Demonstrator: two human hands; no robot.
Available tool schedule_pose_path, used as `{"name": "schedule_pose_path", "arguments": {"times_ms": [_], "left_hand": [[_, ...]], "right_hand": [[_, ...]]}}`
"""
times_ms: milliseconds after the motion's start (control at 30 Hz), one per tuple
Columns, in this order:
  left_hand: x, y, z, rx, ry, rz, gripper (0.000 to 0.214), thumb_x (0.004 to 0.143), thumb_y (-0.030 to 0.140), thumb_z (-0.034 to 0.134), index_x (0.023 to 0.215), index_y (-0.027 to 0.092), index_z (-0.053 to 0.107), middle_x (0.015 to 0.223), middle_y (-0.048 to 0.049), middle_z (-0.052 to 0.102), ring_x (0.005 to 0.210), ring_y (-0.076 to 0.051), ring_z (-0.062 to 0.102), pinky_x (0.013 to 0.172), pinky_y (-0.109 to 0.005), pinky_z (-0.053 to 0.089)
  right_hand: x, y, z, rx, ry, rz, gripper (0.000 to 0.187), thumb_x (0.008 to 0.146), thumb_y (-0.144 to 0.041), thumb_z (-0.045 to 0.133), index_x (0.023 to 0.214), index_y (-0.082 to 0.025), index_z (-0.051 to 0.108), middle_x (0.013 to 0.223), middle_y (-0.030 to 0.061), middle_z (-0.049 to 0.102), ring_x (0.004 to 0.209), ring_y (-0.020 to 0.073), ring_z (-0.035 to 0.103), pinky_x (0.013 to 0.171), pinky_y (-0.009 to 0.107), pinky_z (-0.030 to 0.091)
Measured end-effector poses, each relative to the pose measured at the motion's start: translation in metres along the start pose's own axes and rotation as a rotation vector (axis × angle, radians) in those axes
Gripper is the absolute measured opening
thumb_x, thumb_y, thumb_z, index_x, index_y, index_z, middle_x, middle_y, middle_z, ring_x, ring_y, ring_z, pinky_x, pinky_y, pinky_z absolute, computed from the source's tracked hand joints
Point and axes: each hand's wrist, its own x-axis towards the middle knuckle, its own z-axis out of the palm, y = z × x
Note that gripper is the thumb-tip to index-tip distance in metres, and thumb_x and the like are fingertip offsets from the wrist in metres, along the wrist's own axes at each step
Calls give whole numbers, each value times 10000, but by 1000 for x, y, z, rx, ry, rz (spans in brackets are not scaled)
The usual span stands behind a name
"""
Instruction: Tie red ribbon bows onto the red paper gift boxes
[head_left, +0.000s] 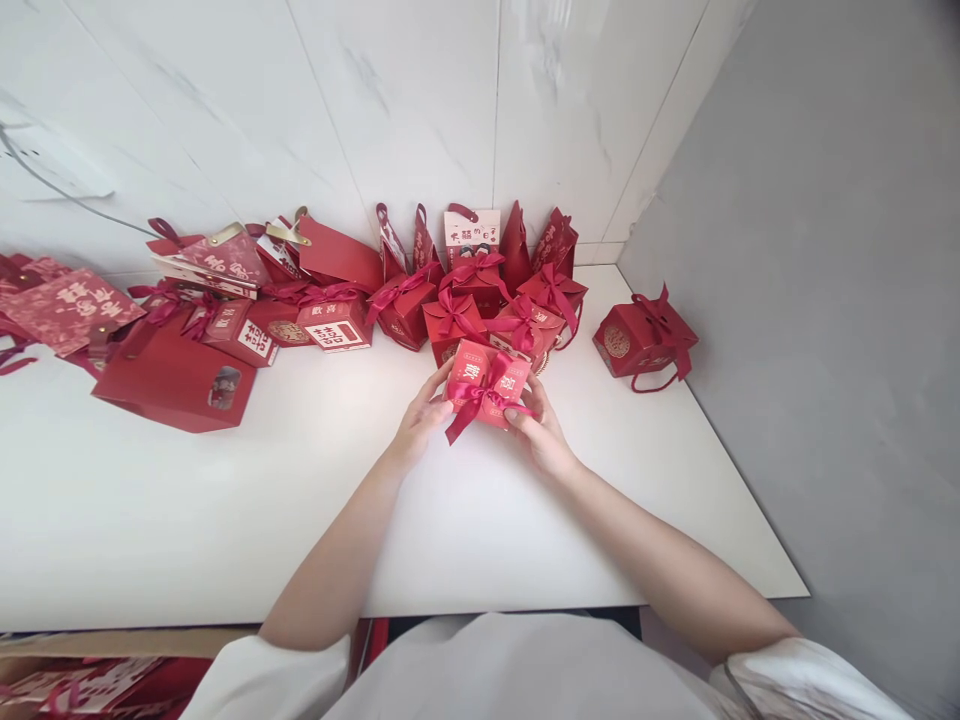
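At a white table (225,530) where marbled tiles (420,100) meet a grey wall (810,270), both hands (418,425) clasp a red box (491,385).

Front tabletop (300,530) free; red boxes (439,322) crowd behind held box (489,383); gap rightward before lone box (637,342).

And here you are in a pale grey top (510,672), white short sleeves left (274,682) and right (817,682), left hand (420,422) and right hand (546,428) bare; brownish streaks, perhaps a print, mark that right sleeve alongside a dark curved line!
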Motion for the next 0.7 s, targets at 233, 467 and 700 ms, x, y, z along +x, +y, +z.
{"name": "schedule_pose_path", "arguments": {"times_ms": [233, 467, 700], "left_hand": [[-1, 4, -10, 104, 37, 68, 681, 788, 432, 708, 1415, 257, 508, 1469, -99, 507, 1316, -353, 507, 1082, -469, 437], [2, 2, -15, 118, 42, 94, 645, 791, 423, 698, 1395, 263, 536, 1451, -88, 526, 1331, -341, 491, 1106, -465, 417], [2, 0, -14, 101, 80, 86, 591, 830, 462, 648, 1371, 242, 559, 1415, -91, 564, 1350, -334, 474, 1128, -476, 392]], "right_hand": [[-2, -7, 5, -92, -85, -79, 892, 722, -461, 742, 1474, -348, 276, 1504, 92, 385, 1308, 306, 483, 1055, 507, 435], [-4, -7, 5, -128, -82, -76, 792, 754, -515, 725, 1428, -353, 343, 1508, 82, 377, 1321, 304, 476, 1040, 490, 461], [-3, -5, 4, -143, -90, -93, 792, 786, -525, 718, 1449, -356, 320, 1484, 90, 402, 1359, 283, 438, 1073, 501, 436]]}}
